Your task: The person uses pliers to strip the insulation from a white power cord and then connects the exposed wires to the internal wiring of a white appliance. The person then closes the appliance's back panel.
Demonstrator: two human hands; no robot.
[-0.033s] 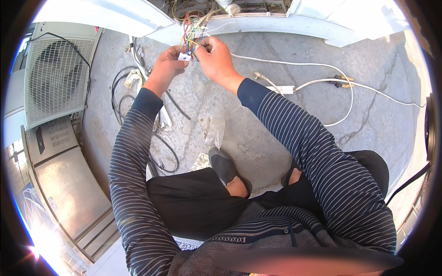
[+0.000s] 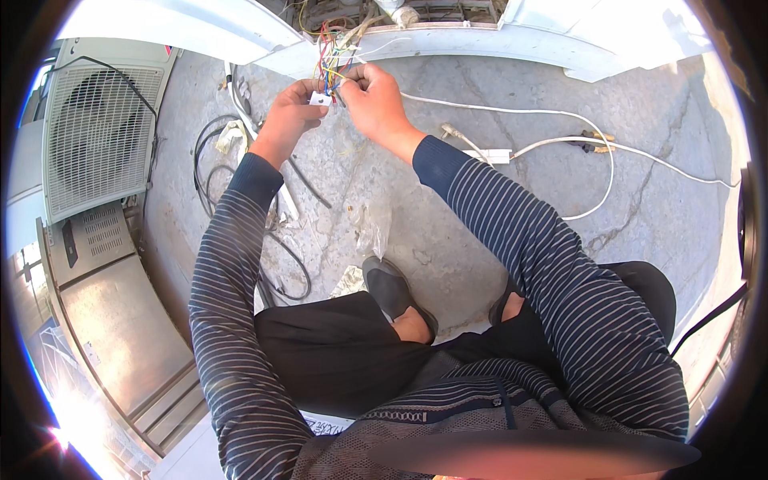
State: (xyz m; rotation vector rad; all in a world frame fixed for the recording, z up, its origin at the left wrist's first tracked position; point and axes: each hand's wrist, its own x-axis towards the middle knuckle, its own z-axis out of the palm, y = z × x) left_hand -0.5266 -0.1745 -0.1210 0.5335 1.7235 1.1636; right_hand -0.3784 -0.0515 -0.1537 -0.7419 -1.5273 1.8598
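Note:
Several thin wires (image 2: 326,54), red, yellow, blue and green among them, hang from the opening of a white appliance casing (image 2: 400,42) at the far side. My left hand (image 2: 290,118) is closed on a small white block (image 2: 320,99) just below the wires. Close beside it on the right, my right hand (image 2: 373,99) pinches at the wire ends, with a yellow wire (image 2: 333,73) running to its fingertips. What exactly the right fingertips grip is partly hidden.
A fan unit with a white grille (image 2: 100,132) stands at the left, above a metal cabinet (image 2: 128,312). Black cable (image 2: 200,164) coils on the concrete floor. At the right lie a white cord (image 2: 544,145) and a white power strip (image 2: 494,156). Clear plastic (image 2: 373,230) lies near my shoe (image 2: 390,290).

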